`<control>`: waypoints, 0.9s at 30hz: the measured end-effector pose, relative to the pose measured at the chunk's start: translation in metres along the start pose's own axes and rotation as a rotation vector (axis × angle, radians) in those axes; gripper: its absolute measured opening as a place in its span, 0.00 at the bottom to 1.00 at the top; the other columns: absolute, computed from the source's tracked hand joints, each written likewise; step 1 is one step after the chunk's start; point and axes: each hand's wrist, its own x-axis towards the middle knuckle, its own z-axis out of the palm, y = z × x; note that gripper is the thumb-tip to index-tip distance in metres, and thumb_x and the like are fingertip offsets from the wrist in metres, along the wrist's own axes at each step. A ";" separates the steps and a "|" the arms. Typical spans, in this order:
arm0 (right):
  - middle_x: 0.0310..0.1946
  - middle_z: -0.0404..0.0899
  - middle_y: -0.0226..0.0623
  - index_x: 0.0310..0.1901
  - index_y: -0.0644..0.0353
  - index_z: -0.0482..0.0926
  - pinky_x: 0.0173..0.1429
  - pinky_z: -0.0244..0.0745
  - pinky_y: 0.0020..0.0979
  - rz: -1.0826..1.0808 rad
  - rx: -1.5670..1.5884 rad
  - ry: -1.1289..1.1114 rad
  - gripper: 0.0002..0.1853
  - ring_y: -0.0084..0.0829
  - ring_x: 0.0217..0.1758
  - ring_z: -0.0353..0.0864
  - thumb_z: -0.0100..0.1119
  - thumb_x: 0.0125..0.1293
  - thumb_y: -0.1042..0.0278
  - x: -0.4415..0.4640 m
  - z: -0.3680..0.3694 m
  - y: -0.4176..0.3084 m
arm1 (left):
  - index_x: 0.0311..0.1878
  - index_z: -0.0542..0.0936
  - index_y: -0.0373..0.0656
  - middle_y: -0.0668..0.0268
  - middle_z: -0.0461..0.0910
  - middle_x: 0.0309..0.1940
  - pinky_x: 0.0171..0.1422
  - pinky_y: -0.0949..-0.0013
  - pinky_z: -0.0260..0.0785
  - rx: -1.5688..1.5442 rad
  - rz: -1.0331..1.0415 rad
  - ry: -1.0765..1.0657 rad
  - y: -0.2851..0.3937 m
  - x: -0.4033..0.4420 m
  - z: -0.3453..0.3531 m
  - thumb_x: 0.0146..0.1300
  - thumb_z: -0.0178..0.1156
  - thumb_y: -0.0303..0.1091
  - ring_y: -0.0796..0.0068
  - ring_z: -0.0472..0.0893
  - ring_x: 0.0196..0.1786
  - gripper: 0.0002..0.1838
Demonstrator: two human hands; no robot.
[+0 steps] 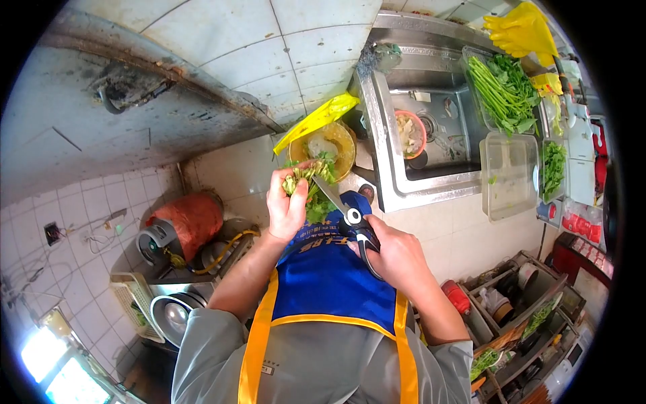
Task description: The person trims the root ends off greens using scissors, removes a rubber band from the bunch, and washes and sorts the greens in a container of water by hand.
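Note:
In the head view, my left hand (pixel 286 205) is closed around a bunch of leafy green herbs (pixel 315 207), their pale cut-looking stem ends bundled near the fingers. My right hand (pixel 393 250) grips black-handled kitchen scissors (pixel 352 217) with a white ring at the pivot. The blades point up and left and reach the herbs beside my left fingers; whether they are parted is hard to tell. Just beyond the herbs stands a round yellowish bin (pixel 348 151) with a clear plastic liner inside. A bright yellow plastic bag (pixel 316 122) hangs at its far edge.
A steel sink (pixel 397 172) at the right holds a pink bowl (pixel 421 135). Long-stemmed greens (pixel 501 87) lie in a clear tub along its edge, near an clear plastic tray (pixel 494 209). A red-covered gas cylinder (pixel 192 222) stands left; shelves (pixel 531 303) stand lower right.

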 end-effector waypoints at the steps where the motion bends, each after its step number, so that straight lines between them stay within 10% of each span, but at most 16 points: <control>1: 0.34 0.81 0.50 0.55 0.65 0.72 0.40 0.77 0.43 0.002 0.007 -0.003 0.25 0.48 0.35 0.82 0.63 0.56 0.63 0.000 0.001 0.001 | 0.46 0.68 0.36 0.55 0.82 0.49 0.40 0.74 0.71 0.045 0.007 0.004 0.005 -0.001 0.000 0.66 0.53 0.24 0.79 0.78 0.34 0.08; 15: 0.35 0.80 0.52 0.56 0.65 0.70 0.42 0.76 0.44 0.020 0.028 -0.051 0.27 0.50 0.39 0.81 0.65 0.58 0.60 0.011 0.016 0.007 | 0.46 0.74 0.34 0.46 0.72 0.59 0.61 0.60 0.69 0.234 0.258 -0.170 0.002 -0.002 -0.014 0.57 0.61 0.20 0.52 0.76 0.59 0.13; 27: 0.34 0.80 0.52 0.54 0.60 0.71 0.40 0.74 0.44 0.020 0.003 -0.002 0.25 0.53 0.38 0.80 0.66 0.58 0.59 0.019 0.013 0.008 | 0.43 0.79 0.34 0.47 0.61 0.68 0.64 0.60 0.67 0.189 0.160 -0.449 0.010 0.007 -0.025 0.54 0.63 0.21 0.50 0.72 0.64 0.12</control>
